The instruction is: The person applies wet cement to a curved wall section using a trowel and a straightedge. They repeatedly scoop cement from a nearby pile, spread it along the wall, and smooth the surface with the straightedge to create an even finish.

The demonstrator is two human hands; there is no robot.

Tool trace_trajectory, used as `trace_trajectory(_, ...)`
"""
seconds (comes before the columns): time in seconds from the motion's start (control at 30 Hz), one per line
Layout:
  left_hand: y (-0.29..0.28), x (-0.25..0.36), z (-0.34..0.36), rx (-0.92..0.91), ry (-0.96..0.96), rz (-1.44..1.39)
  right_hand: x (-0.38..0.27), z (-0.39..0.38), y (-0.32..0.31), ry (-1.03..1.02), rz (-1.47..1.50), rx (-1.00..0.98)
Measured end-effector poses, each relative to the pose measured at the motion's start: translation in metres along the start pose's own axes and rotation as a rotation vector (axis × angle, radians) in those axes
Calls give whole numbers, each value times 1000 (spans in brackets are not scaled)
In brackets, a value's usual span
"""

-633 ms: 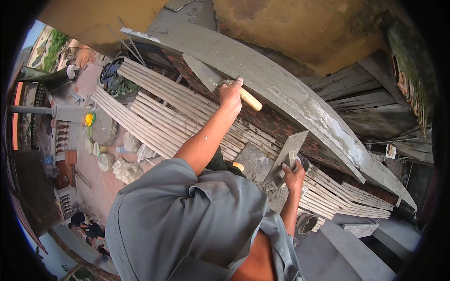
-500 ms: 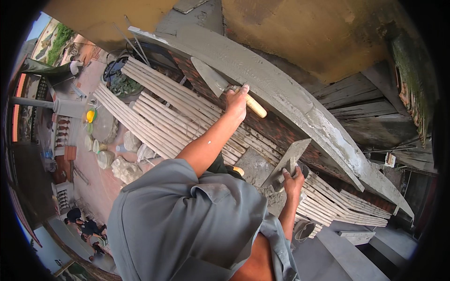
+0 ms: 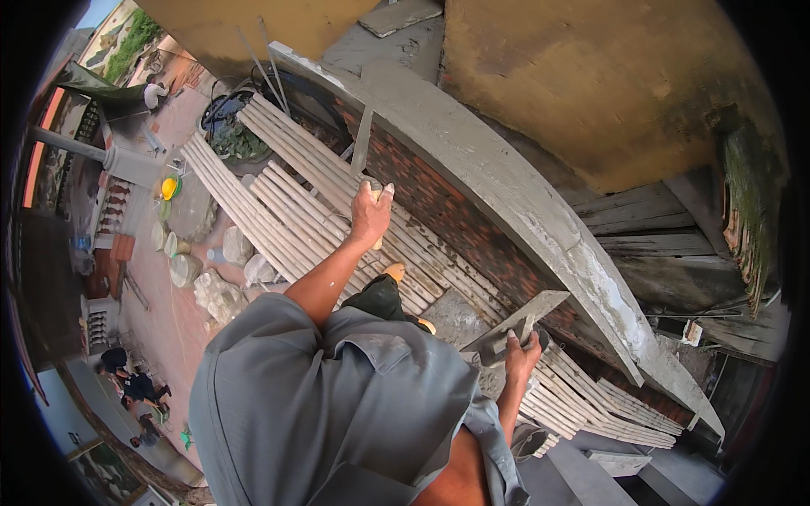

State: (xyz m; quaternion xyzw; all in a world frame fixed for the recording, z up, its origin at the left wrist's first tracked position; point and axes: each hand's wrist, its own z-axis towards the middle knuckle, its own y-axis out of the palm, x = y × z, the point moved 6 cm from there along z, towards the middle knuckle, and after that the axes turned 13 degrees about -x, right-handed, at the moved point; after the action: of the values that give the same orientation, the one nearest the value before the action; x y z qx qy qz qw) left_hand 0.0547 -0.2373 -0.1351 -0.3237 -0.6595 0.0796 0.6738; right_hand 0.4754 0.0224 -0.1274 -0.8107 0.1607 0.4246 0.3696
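While the left hand (image 3: 371,212) is wrapped round the handle (image 3: 377,244) of the pointed trowel (image 3: 362,145), its blade points away toward the cement ledge (image 3: 506,187); I can't tell whether they touch. The right hand (image 3: 522,355) grips the flat float (image 3: 541,306), its plate extending beyond the fingers near the brick face (image 3: 439,201). These 2 tools look light and stiff, probably slippery when wet, best held by their handles.

So we've got a stained mustard-yellow wall (image 3: 582,93) up top, weathered planks (image 3: 645,244) over on the right, and off left a pinkish floor (image 3: 164,325) beside a balustrade (image 3: 111,207), all in soft daylight with a sliver of blue sky (image 3: 95,13).
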Motion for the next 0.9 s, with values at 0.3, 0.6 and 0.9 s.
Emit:
trace_trajectory(0.3, -14, -5, 34, -90, -121, 55, 13, 5, 6, 26, 32, -18)
trace_trajectory(0.6, -14, -14, 43, -94, -131, 15, 12, 8, 11, 42, 52, -4)
trace_trajectory(0.9, 5, 1, 36, -287, -30, -157, 19, 11, 14, 39, 102, 1)
